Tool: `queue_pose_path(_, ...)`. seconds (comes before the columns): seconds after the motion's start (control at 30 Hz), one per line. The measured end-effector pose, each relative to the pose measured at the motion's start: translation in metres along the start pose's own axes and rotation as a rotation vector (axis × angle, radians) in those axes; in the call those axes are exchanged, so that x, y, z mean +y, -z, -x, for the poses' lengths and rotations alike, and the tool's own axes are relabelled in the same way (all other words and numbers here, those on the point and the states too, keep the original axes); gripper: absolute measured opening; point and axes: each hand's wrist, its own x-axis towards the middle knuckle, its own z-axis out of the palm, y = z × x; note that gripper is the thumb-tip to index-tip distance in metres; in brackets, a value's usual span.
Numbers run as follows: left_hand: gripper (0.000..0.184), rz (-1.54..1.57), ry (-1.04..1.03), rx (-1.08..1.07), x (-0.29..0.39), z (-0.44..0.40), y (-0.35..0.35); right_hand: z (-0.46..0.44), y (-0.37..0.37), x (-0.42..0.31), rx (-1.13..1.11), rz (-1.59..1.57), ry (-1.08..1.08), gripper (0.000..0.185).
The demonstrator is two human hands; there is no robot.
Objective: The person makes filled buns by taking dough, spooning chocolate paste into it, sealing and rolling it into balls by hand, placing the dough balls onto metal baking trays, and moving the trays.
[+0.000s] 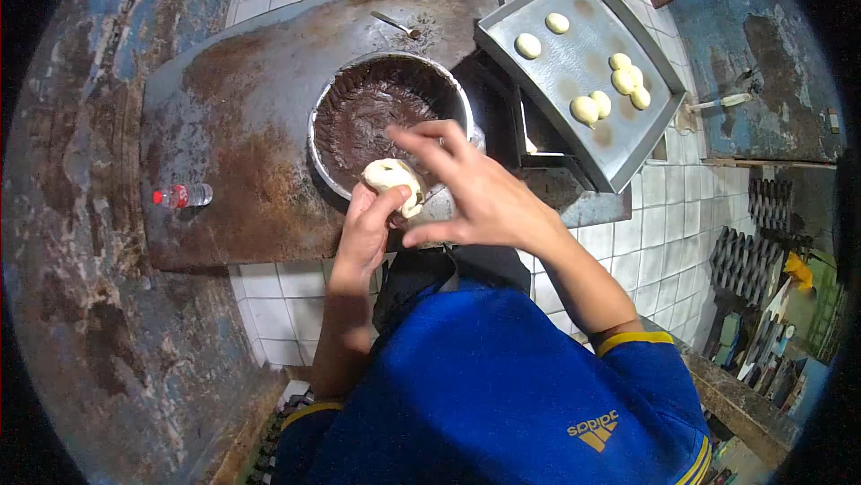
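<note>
By the metal pot's (pixel 460 106) six-o'clock rim, the left hand (pixel 360 229) grips pale dough (pixel 383 174); at its three o'clock, the right hand (pixel 489 198) hangs open. Keeping dark paste (pixel 372 126) off the edges should help folds seal.

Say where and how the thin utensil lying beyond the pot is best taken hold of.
Likely by the slim, cleaner far-left end of the utensil, pinched from above and its left with the spread-open right hand: its near-right end looks dark and coated, and the left hand holds dough.
</note>
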Motion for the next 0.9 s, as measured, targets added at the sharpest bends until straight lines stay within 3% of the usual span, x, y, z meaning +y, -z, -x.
queue_pose_path(0.1,0.041,-0.026,0.033,-0.045,0.002,0.002,-0.001,-0.010,-0.002,0.004,-0.077,0.387,0.371,0.081)
queue_pose_path(0.13,0.040,-0.024,0.058,-0.067,0.001,0.002,0.000,-0.011,0.001,0.005,-0.075,0.390,0.370,0.081)
queue_pose_path(0.2,0.044,-0.052,0.030,0.011,0.002,0.003,0.001,-0.014,0.007,0.006,-0.091,0.207,0.283,0.063)
queue_pose_path(0.23,0.046,0.020,0.072,-0.084,0.009,0.004,0.006,-0.012,0.007,0.001,-0.031,0.116,0.243,0.043)
queue_pose_path(0.27,0.048,0.092,0.115,-0.180,0.013,0.006,0.007,-0.012,0.008,0.000,-0.032,0.119,0.245,0.043)
queue_pose_path(0.37,0.048,0.118,0.070,-0.232,0.017,0.012,-0.001,-0.008,0.012,-0.004,-0.003,0.003,0.176,0.021)
queue_pose_path(0.47,0.042,0.075,0.018,-0.254,0.019,0.016,-0.003,-0.006,0.011,0.001,0.057,-0.042,0.183,0.020)
queue_pose_path(0.5,0.040,-0.127,-0.072,-0.162,0.019,0.016,-0.008,-0.005,0.010,-0.002,0.057,-0.040,0.182,0.020)
queue_pose_path(0.53,0.037,-0.328,-0.162,-0.065,0.020,0.016,-0.014,-0.004,0.009,-0.008,0.066,-0.071,0.154,0.026)
queue_pose_path(0.57,0.029,-0.271,-0.189,-0.022,0.021,0.017,-0.019,-0.003,0.007,-0.015,0.074,-0.102,0.126,0.032)
queue_pose_path(0.67,0.037,-0.152,-0.126,-0.023,0.020,0.015,-0.007,-0.005,0.013,-0.014,0.124,-0.021,0.214,0.058)
queue_pose_path(0.77,0.030,-0.094,-0.145,-0.026,0.014,0.015,-0.008,-0.006,0.019,-0.026,0.013,0.324,0.345,0.085)
queue_pose_path(0.8,0.024,-0.056,-0.100,-0.021,0.013,0.017,-0.009,-0.007,0.014,-0.024,-0.053,0.394,0.356,0.080)
queue_pose_path(0.83,0.031,-0.034,-0.095,0.085,0.019,0.021,-0.030,-0.009,0.009,-0.019,-0.020,0.349,0.407,0.071)
queue_pose_path(0.9,0.035,0.019,-0.026,-0.022,0.032,0.020,-0.026,-0.010,0.005,-0.010,0.010,0.304,0.460,0.061)
